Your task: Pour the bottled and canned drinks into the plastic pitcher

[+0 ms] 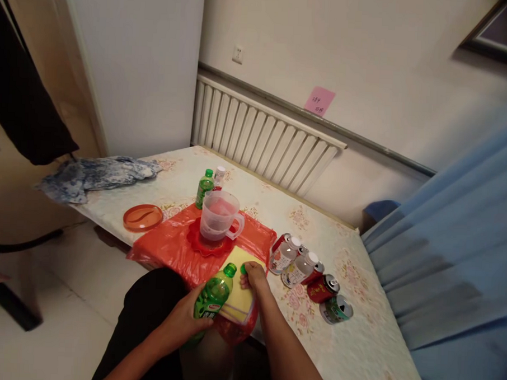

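My left hand (189,316) is wrapped round a green plastic bottle (216,292), tilted a little to the right, its mouth uncapped. Just right of that mouth, my right hand (255,275) pinches a green bottle cap (244,268), apart from the bottle. A folded yellow cloth (237,301) lies beneath and between my hands. Beyond it a clear plastic jug (219,216) with its handle to the right stands on a red scalloped dish (196,241). Both rest on a red plastic sheet (163,236).
Several cans and two clear white-capped bottles (298,270) stand at right. Another green bottle (204,189) and a clear bottle (219,177) are behind the jug. An orange lid (143,217) lies left, near crumpled patterned fabric (103,175). A radiator (260,134) lines the wall; a blue curtain (456,249) hangs right.
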Available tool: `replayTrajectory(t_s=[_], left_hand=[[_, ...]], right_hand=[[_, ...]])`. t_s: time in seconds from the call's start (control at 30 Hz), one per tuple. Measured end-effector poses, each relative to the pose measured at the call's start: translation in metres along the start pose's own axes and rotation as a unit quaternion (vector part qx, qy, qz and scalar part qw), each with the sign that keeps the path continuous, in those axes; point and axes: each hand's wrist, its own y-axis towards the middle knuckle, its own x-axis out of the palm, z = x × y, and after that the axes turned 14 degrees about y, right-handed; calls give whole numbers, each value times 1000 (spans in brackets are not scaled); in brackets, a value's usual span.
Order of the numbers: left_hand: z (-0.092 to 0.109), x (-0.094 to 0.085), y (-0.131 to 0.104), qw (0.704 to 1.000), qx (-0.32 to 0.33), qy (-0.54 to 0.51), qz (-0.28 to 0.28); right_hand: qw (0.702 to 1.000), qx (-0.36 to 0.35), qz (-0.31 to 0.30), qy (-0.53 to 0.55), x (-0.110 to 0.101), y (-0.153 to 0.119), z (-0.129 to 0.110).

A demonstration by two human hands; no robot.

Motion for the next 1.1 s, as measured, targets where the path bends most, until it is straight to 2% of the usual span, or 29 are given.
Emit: replayTrajectory(t_s=[0.13,0.27,0.43,0.57,0.67,0.77,0.97,1.1], left_hand=[[-7,-3,1,1000,5,-16,1],[-9,-8,1,999,20,-39,11],[-9,-13,1,999,4,-50,7],[-9,-12,3,998,6,-55,6],[-8,-12,3,998,-5,-55,6],[-8,-14,3,998,4,-67,8],[-13,-17,2,998,7,-68,16],[-13,-20,-1,997,5,-68,28]], right_hand=[[998,-13,-2,-65,1,3,-5],[989,-100,34,-108,-4,2,-17],[965,-238,68,-90,1,2,-56],[950,-309,18,-36,21,8,-90],[947,-318,-52,4,42,17,-101],[947,-307,-86,37,63,26,-102],[944,-305,-60,112,95,26,-100],[939,-315,-32,134,95,13,-110]])
